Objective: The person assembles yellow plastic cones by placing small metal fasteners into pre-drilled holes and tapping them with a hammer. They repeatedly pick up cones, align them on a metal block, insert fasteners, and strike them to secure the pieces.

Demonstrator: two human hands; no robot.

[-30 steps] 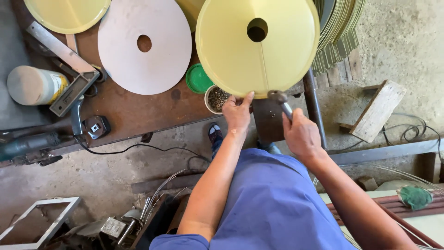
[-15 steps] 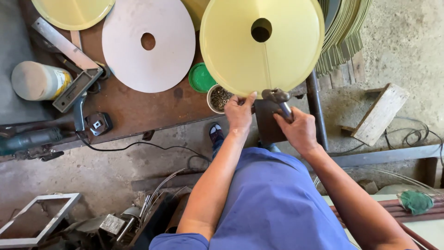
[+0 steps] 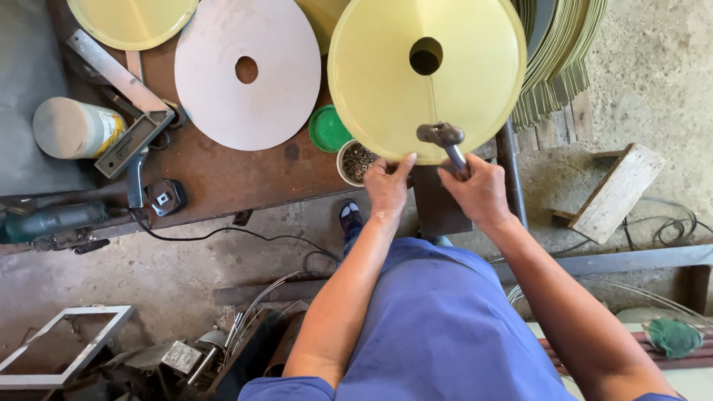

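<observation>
Yellow sheet metal fills the top of your view: a pale yellow cone-shaped disc (image 3: pixel 401 82) with a round centre hole and a straight seam running down to its near edge, resting on the dark steel block (image 3: pixel 438 200) at the end of the rusty workbench (image 3: pixel 223 178). Your right hand (image 3: pixel 479 194) is wrapped tight around the handle of a hammer (image 3: pixel 445 141), whose head hangs just over the seam near the rim. Your left hand (image 3: pixel 386 186) pinches that rim beside the seam, fingertips on the metal and very near the hammer head.

That closeness is the main risk, as I judge it: a blow that lands a little left catches your fingers. A glancing strike on the thin sheet could also dent it beside the seam, or kick the disc off the block, since only your left hand steadies it. The small tin of rivets (image 3: pixel 358 161) sits right by your left wrist and could be knocked off the bench edge; the green lid (image 3: pixel 327 128) lies just beyond it.

Against the frame half a second ago, the hammer head stands higher, up over the yellow surface instead of down by the rim at your hand. Your left hand holds the same spot on the rim. The white disc (image 3: pixel 245 70) and the plastic bottle (image 3: pixel 78 128) lie as they did.
</observation>
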